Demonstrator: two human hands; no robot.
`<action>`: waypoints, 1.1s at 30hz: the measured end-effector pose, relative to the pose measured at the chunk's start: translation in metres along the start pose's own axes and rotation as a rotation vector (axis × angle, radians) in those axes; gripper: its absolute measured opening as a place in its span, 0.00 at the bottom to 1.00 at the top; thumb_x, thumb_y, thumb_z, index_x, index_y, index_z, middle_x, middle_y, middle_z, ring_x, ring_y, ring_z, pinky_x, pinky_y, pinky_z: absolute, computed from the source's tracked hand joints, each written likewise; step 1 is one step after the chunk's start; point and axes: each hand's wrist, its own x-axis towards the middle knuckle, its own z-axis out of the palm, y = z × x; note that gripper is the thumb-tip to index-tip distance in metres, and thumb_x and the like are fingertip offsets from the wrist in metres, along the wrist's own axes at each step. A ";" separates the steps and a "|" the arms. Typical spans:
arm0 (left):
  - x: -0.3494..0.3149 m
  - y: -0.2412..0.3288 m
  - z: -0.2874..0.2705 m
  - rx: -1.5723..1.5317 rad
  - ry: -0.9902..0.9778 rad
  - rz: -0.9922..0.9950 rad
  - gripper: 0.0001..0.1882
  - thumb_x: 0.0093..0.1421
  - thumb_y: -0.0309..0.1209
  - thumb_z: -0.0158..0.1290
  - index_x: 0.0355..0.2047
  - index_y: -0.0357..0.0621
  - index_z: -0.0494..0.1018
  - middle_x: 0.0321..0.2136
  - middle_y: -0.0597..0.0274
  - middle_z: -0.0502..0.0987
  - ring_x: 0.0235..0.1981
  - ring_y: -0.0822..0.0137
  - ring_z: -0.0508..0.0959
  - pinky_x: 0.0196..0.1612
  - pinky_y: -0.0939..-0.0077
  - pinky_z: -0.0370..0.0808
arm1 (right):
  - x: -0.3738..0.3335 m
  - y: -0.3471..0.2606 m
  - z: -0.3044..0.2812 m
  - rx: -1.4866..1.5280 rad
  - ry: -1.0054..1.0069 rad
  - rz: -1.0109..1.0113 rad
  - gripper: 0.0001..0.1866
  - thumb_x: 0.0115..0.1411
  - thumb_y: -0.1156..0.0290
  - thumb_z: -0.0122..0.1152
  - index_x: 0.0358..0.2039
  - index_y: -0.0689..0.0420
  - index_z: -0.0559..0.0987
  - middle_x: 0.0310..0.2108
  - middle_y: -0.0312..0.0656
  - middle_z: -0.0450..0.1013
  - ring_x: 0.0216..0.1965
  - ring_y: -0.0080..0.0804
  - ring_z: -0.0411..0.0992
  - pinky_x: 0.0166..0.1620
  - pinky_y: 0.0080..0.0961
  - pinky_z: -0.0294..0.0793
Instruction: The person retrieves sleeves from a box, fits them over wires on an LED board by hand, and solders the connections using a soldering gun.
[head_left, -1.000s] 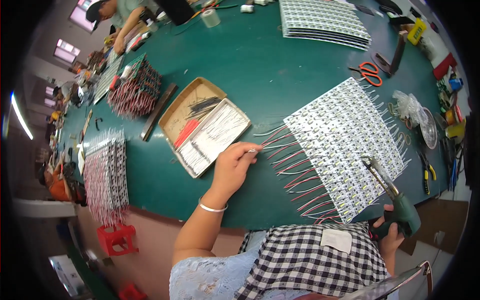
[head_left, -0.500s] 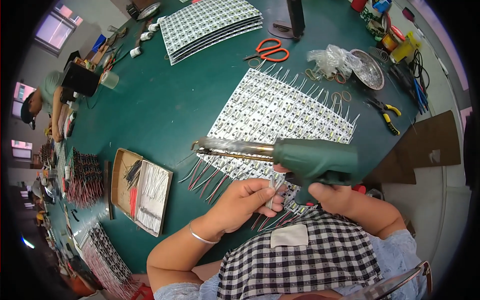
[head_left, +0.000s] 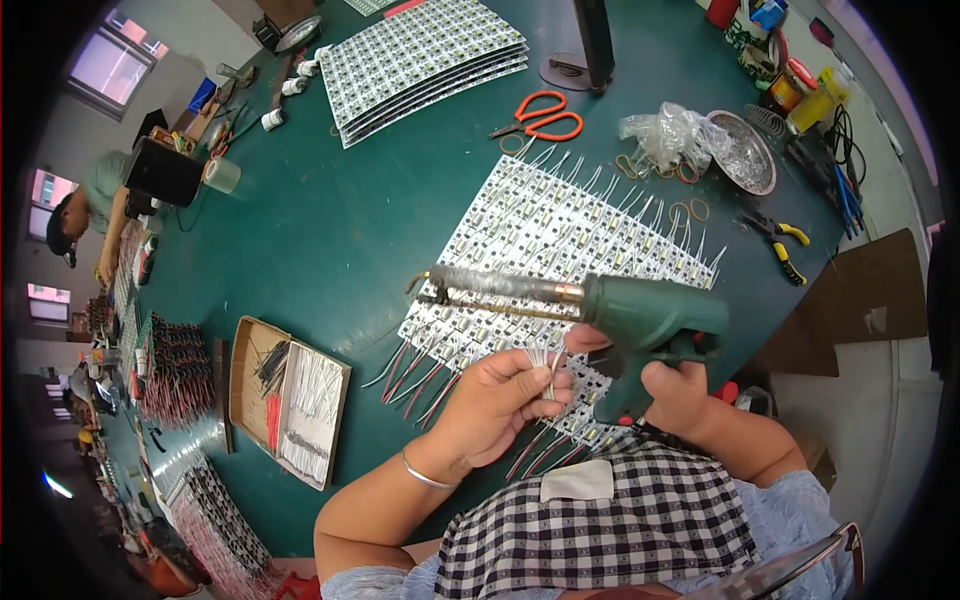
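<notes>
My right hand is closed around the grip of a green soldering gun. The gun's long barrel and tip point left, above a white panel of small circuit boards. Thin white wires stick out along the panel's far edge; red, black and white ones hang from its near edge. In my left hand, thumb and fingers pinch a small bunch of short white wires, just below the barrel. My forearms and the gun cover part of the panel.
Left of my arm lies a cardboard box with sorted wires. Orange-handled scissors, a clear plastic bag, a metal dish and yellow-handled pliers lie beyond. Stacked panels stand at the back. Another person works at far left.
The soldering gun has shifted a little right, and its tip sits higher over the panel. The wires in my left hand are fanned out more. The whole view has moved slightly.
</notes>
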 end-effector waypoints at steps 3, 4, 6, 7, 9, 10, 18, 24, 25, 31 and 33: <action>0.002 -0.006 -0.001 -0.006 -0.105 -0.033 0.09 0.62 0.26 0.48 0.40 0.35 0.72 0.37 0.56 0.76 0.38 0.68 0.78 0.42 0.77 0.77 | -0.007 0.003 0.002 0.121 -0.037 0.136 0.35 0.59 0.55 0.54 0.59 0.64 0.57 0.54 0.51 0.64 0.55 0.39 0.64 0.59 0.37 0.59; 0.002 -0.010 0.000 -0.005 -0.137 -0.052 0.09 0.62 0.25 0.48 0.41 0.35 0.72 0.38 0.56 0.76 0.38 0.68 0.78 0.43 0.77 0.77 | -0.009 0.005 0.002 0.119 -0.033 0.137 0.35 0.59 0.55 0.54 0.59 0.64 0.57 0.54 0.51 0.64 0.55 0.39 0.64 0.59 0.37 0.59; 0.001 -0.014 0.003 0.026 -0.122 -0.041 0.11 0.62 0.26 0.47 0.44 0.36 0.71 0.39 0.58 0.75 0.38 0.69 0.77 0.43 0.77 0.77 | -0.013 0.012 0.002 -0.085 -0.058 -0.081 0.20 0.62 0.72 0.47 0.54 0.63 0.63 0.44 0.42 0.69 0.39 0.27 0.69 0.44 0.27 0.70; 0.001 -0.013 0.003 0.056 -0.149 -0.045 0.12 0.63 0.26 0.46 0.46 0.37 0.70 0.40 0.59 0.75 0.38 0.70 0.77 0.43 0.78 0.76 | -0.014 0.010 0.002 -0.098 -0.076 -0.057 0.19 0.62 0.70 0.48 0.52 0.63 0.65 0.40 0.39 0.70 0.38 0.27 0.69 0.42 0.26 0.71; 0.001 -0.011 0.003 0.145 -0.181 -0.057 0.12 0.64 0.28 0.46 0.46 0.39 0.70 0.38 0.61 0.75 0.36 0.72 0.76 0.39 0.81 0.76 | -0.010 0.004 0.005 -0.009 -0.077 -0.035 0.19 0.62 0.70 0.49 0.52 0.63 0.64 0.40 0.39 0.70 0.37 0.26 0.69 0.41 0.26 0.71; 0.001 -0.011 0.005 0.146 -0.183 -0.058 0.12 0.64 0.28 0.46 0.46 0.39 0.70 0.38 0.61 0.75 0.36 0.72 0.76 0.39 0.81 0.76 | -0.009 0.002 0.005 0.079 -0.081 -0.016 0.19 0.62 0.70 0.49 0.52 0.63 0.64 0.40 0.40 0.70 0.36 0.25 0.69 0.40 0.26 0.72; -0.001 -0.015 0.006 0.238 -0.132 0.024 0.07 0.63 0.27 0.47 0.39 0.38 0.71 0.34 0.58 0.77 0.33 0.70 0.78 0.24 0.88 0.73 | -0.014 0.007 0.000 0.095 -0.047 0.193 0.36 0.59 0.54 0.53 0.60 0.64 0.56 0.55 0.53 0.63 0.46 0.35 0.70 0.47 0.32 0.71; -0.006 -0.007 0.008 0.329 -0.100 -0.015 0.09 0.63 0.30 0.47 0.36 0.35 0.72 0.32 0.60 0.77 0.32 0.76 0.76 0.23 0.90 0.71 | -0.004 0.006 -0.001 0.091 -0.090 0.221 0.35 0.59 0.56 0.55 0.60 0.63 0.56 0.53 0.52 0.64 0.43 0.33 0.71 0.44 0.30 0.73; -0.009 -0.004 0.011 0.377 -0.101 -0.026 0.10 0.63 0.30 0.47 0.36 0.36 0.73 0.32 0.61 0.77 0.31 0.77 0.76 0.23 0.90 0.70 | -0.004 0.010 -0.004 -0.016 -0.039 0.202 0.25 0.59 0.65 0.53 0.54 0.63 0.62 0.45 0.46 0.69 0.39 0.28 0.71 0.41 0.27 0.73; -0.009 0.006 -0.004 0.503 -0.079 0.024 0.08 0.61 0.28 0.49 0.37 0.37 0.75 0.31 0.64 0.78 0.27 0.80 0.76 0.21 0.90 0.69 | -0.004 0.015 -0.005 -0.172 -0.010 0.163 0.21 0.56 0.76 0.51 0.52 0.63 0.66 0.46 0.42 0.69 0.49 0.29 0.67 0.53 0.30 0.64; -0.016 0.018 -0.002 0.898 0.060 0.024 0.07 0.57 0.24 0.52 0.37 0.40 0.76 0.29 0.64 0.79 0.27 0.75 0.77 0.24 0.82 0.72 | 0.006 0.009 0.001 -0.167 0.028 0.084 0.37 0.57 0.52 0.56 0.57 0.67 0.59 0.49 0.53 0.68 0.51 0.45 0.68 0.56 0.40 0.63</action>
